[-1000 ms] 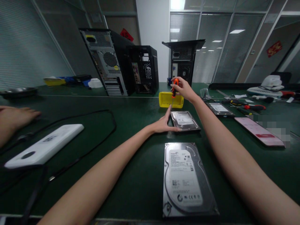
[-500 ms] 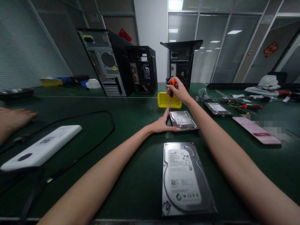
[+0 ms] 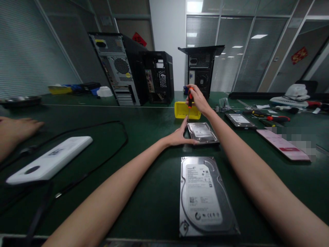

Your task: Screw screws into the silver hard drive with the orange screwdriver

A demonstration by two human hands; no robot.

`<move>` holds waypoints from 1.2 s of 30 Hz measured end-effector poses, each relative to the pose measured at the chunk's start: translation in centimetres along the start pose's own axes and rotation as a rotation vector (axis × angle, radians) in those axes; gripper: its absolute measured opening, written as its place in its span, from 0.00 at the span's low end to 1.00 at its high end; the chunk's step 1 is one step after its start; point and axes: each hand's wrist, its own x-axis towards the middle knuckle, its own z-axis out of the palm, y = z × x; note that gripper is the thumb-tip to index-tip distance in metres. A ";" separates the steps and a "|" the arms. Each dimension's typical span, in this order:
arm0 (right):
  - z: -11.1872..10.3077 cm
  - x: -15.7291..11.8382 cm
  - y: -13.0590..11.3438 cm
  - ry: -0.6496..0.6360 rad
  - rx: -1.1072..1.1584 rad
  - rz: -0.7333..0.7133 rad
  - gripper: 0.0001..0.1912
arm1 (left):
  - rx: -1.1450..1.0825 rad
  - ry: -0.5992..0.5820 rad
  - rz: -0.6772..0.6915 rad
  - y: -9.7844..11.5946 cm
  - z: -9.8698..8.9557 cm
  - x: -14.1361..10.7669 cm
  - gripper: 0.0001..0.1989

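Observation:
A hard drive (image 3: 202, 132) lies label up on the green table, with my left hand (image 3: 178, 137) spread around its left side. One fingertip reaches its far left corner and another presses its near edge. In my right hand (image 3: 199, 97) is a screwdriver (image 3: 190, 98) with an orange and black handle, held upright. Its shaft points down to the drive's far left corner; the tip's exact contact is hard to see. Closer to me lies a second, larger-looking hard drive (image 3: 203, 195), untouched. Just behind the screwdriver stands a yellow tray (image 3: 180, 110).
Computer cases (image 3: 135, 68) stand at the back. On the right are another hard drive (image 3: 240, 120), a pink phone (image 3: 282, 144) and hand tools (image 3: 279, 118). A white power bank (image 3: 51, 159) and a black cable (image 3: 124, 132) lie left. Another person's hand (image 3: 20, 132) rests at far left.
The view has shifted slightly, so everything sits a little further right. My right hand has turned a little around the screwdriver handle. My left hand stays on the drive.

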 end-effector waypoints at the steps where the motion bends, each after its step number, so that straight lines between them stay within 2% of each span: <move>1: 0.0 0.1 0.2 0.017 0.026 0.026 0.25 | 0.001 0.000 -0.004 0.0 0.0 0.0 0.72; 6: -0.2 0.7 0.9 0.041 0.085 0.024 0.22 | -0.015 0.002 -0.009 -0.4 0.0 0.1 0.71; 14: -0.5 0.8 0.0 -0.007 0.145 0.048 0.19 | -0.073 0.022 0.006 -0.8 0.1 0.4 0.69; 22: -1.0 0.3 -0.5 -0.022 0.157 0.082 0.21 | -0.115 0.045 0.016 -1.1 0.2 0.8 0.64; 30: -1.2 0.3 1.2 -0.024 0.058 0.027 0.22 | -0.132 0.057 -0.008 -0.7 0.3 0.7 0.63; 36: -1.1 0.5 0.8 -0.054 0.123 0.083 0.28 | -0.142 0.058 0.064 -1.4 0.2 1.1 0.57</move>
